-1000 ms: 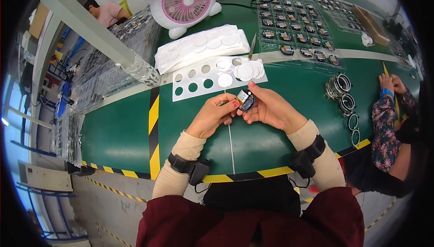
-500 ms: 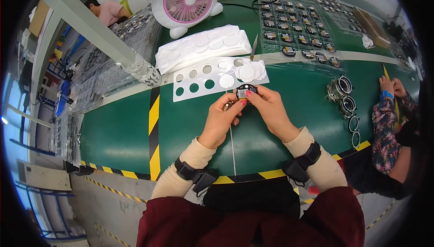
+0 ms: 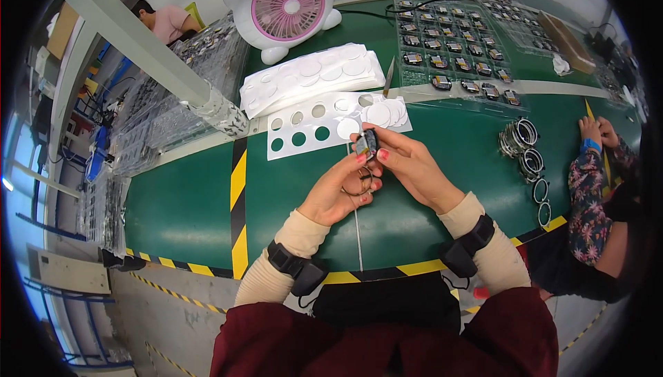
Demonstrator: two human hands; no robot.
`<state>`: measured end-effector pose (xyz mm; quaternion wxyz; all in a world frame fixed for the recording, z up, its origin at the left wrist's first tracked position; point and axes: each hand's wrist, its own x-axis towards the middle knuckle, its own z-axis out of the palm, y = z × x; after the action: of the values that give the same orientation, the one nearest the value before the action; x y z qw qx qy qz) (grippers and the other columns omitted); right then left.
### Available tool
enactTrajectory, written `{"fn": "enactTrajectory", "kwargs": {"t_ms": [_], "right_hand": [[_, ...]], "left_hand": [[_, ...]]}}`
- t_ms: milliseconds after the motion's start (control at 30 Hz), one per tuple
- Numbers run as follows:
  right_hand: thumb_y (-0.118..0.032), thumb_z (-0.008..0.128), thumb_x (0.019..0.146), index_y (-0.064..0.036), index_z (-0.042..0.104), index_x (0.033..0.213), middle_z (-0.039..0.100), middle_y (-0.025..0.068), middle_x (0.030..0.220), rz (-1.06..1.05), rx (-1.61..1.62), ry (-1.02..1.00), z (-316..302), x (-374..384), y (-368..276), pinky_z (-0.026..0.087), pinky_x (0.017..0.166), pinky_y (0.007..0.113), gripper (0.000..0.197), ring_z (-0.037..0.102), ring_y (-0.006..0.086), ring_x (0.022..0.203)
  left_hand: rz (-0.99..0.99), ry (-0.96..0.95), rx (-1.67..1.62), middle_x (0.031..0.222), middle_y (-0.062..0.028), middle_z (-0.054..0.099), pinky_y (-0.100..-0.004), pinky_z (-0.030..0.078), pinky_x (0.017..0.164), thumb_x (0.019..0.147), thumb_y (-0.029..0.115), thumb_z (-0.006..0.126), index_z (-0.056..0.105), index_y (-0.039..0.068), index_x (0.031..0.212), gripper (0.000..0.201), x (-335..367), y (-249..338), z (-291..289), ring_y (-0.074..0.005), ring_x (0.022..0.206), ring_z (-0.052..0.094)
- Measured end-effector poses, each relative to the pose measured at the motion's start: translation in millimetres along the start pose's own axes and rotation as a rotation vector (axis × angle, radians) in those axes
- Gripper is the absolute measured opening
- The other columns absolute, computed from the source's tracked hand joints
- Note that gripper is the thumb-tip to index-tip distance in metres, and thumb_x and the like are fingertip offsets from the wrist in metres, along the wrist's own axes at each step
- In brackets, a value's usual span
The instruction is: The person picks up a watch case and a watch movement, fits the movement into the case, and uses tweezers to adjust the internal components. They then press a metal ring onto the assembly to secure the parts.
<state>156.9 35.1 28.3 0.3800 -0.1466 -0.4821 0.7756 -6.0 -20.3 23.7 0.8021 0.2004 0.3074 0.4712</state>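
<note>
Above the green table I hold a small round black module with a pale label (image 3: pixel 366 143), tilted nearly on edge between both hands. My right hand (image 3: pixel 418 170) grips it with fingers behind and the thumb at its near side. The thumb of my left hand (image 3: pixel 331 190) touches its lower left side. A thin metal ring (image 3: pixel 357 182) is hooked in the curled lower fingers of my left hand. Just beyond lies a white sticker sheet (image 3: pixel 297 149) with round cutouts, and loose white discs (image 3: pixel 383 113) are piled on its right end.
A thick stack of white sheets (image 3: pixel 311 76) and a pink-white fan (image 3: pixel 286 7) stand behind. Tweezers (image 3: pixel 389 76) lie beside a clear tray of similar modules (image 3: pixel 452 45). Metal rings (image 3: pixel 528 159) are to the right, near a co-worker's hands (image 3: pixel 597 132). A post (image 3: pixel 152 45) rises at left.
The module has turned from label-up to nearly on edge and come slightly closer. My left fingers have opened out, so the metal ring now shows below it.
</note>
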Motion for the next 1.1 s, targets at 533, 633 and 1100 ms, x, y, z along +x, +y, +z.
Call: {"fn": "enactTrajectory", "kwargs": {"t_ms": [533, 633, 1100], "right_hand": [[-0.006, 0.052, 0.086, 0.0045, 0.039, 0.126, 0.05, 0.0118, 0.118, -0.045, 0.004, 0.118, -3, 2, 6, 0.039, 0.094, 0.031, 0.044, 0.051, 0.0177, 0.105], [-0.003, 0.054, 0.084, 0.0049, 0.038, 0.127, 0.051, 0.012, 0.117, -0.037, -0.006, 0.149, 0, 1, 4, 0.039, 0.094, 0.03, 0.046, 0.051, 0.0172, 0.105], [0.0, 0.064, 0.073, -0.0005, 0.053, 0.115, 0.054, 0.0117, 0.115, -0.537, -0.903, 0.213, 6, -6, 5, 0.044, 0.086, 0.031, 0.043, 0.054, 0.0195, 0.102]], "left_hand": [[0.201, -0.055, -0.315, 0.119, -0.0146, 0.046, -0.0423, 0.028, 0.105, 0.096, 0.034, 0.028, 0.04, -0.001, 0.121, 0.044, 6, 2, 2, -0.0265, 0.116, 0.042], [0.201, -0.094, -0.361, 0.12, -0.0139, 0.046, -0.041, 0.028, 0.105, 0.097, 0.034, 0.029, 0.038, 0.0, 0.122, 0.043, 5, 3, 5, -0.0261, 0.116, 0.043], [0.249, -0.237, 0.106, 0.129, -0.0126, 0.038, -0.0367, 0.03, 0.105, 0.089, 0.014, 0.051, 0.028, 0.002, 0.132, 0.05, -4, 12, 10, -0.0261, 0.12, 0.04]]}}
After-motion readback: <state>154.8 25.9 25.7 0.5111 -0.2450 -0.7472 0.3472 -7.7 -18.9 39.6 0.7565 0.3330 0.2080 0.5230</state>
